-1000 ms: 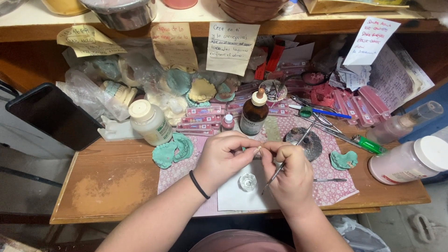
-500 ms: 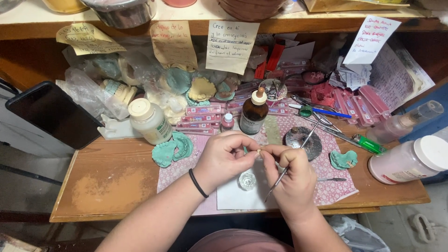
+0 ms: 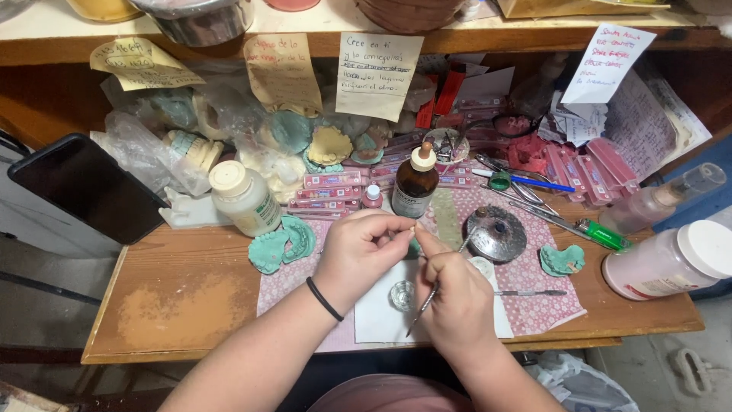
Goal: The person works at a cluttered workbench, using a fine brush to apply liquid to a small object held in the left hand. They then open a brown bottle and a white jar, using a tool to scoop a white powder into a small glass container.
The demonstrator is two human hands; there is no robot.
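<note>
Over the wooden desk (image 3: 183, 305) our left hand (image 3: 358, 252) now sits higher, grip pinched on a tiny pale piece (image 3: 412, 227) – our right hand (image 3: 457, 301), closed round the thin metal tool (image 3: 438, 286), has tilted it steeper.

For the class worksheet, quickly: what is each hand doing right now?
Left hand: closed, pinching something too small to identify.
Right hand: closed on thin metal hand tool.
</note>
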